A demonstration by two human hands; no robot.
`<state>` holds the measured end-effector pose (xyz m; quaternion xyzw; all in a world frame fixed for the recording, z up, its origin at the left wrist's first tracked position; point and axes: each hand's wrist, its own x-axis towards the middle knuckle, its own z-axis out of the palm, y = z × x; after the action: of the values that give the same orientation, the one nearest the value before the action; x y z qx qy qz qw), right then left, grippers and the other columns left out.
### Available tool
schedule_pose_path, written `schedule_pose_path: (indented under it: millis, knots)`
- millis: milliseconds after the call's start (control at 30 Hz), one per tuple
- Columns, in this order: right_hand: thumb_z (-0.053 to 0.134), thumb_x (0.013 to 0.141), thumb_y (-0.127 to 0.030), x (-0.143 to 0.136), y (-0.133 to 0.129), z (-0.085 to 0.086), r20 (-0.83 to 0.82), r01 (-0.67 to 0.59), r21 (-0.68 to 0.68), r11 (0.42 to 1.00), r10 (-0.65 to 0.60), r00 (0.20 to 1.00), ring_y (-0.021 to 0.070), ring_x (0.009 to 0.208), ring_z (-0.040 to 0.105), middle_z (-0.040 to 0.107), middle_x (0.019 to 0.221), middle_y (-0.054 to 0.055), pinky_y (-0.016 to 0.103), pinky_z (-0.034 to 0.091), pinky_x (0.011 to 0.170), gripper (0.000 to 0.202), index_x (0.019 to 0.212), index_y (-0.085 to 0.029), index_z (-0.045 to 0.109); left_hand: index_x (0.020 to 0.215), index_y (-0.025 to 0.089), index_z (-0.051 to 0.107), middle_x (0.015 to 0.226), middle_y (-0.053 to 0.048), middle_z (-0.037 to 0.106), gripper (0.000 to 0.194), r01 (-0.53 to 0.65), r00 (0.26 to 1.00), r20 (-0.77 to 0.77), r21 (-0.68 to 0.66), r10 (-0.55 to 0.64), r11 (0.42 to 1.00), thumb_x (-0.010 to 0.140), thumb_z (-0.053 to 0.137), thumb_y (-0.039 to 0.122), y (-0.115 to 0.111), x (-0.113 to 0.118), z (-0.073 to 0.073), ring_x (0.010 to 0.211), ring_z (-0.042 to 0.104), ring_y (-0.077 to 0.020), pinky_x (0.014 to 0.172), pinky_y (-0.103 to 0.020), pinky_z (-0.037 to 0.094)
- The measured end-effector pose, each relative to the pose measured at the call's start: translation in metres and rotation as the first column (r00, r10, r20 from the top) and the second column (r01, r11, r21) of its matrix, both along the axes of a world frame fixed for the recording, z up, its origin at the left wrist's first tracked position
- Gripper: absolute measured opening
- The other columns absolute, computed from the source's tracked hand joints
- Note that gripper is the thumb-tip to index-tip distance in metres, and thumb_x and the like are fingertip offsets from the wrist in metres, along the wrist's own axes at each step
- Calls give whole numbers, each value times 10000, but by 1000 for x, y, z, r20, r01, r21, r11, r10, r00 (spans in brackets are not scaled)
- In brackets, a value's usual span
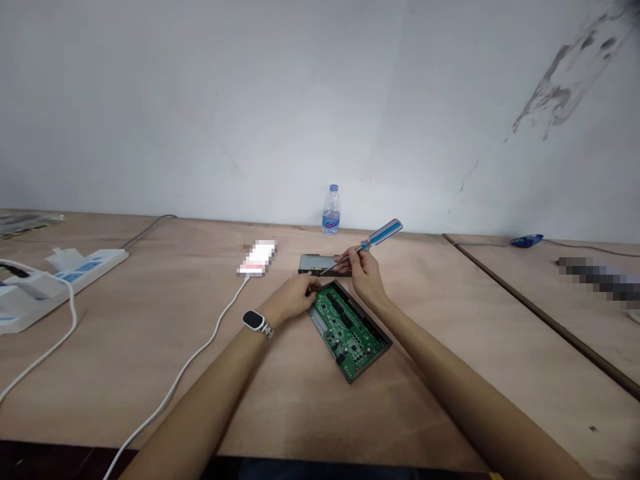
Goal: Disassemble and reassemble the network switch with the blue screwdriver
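Note:
A green circuit board (345, 327) in a dark frame lies slantwise on the table in front of me. My left hand (297, 295), with a watch on its wrist, has its fingers curled closed on the board's far left corner. My right hand (367, 272) grips a screwdriver (383, 235) with a clear and blue handle. The screwdriver slants down to the left, its tip close to my left fingertips at the far end of the board. Just beyond lies a flat grey panel (317, 261), partly hidden by my right hand.
A water bottle (331, 212) stands by the wall. To the left are a blurred-out phone (258, 258) on a white cable (200, 350) and a white power strip (107, 259) with plugs. A seam (530, 313) runs across the table at right, with a blue object (527, 241) beyond.

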<state>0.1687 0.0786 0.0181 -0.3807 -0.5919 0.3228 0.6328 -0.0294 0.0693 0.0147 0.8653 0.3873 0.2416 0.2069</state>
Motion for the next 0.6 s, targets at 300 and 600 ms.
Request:
schedule_pose_path:
  millis: [300, 600]
  knots:
    - [515, 946, -629, -14, 4, 2, 22, -12, 8, 1000, 11, 1000, 153, 640, 677, 713, 829, 42, 296, 586, 656, 425, 886, -217, 598, 1058, 168, 729, 1010, -92, 729, 234, -54, 998, 17, 17, 53, 998, 916, 600, 303, 5, -13, -3, 878, 649, -224, 777, -319, 488]
    - [517, 945, -629, -11, 5, -3, 13, -10, -1, 1000, 10, 1000, 159, 678, 695, 724, 848, 47, 294, 593, 678, 434, 898, -212, 626, 1118, 193, 700, 1164, -107, 683, 304, 259, 962, 20, 265, -274, 929, 973, 557, 418, -50, 49, -2, 1102, 597, -259, 998, -407, 454]
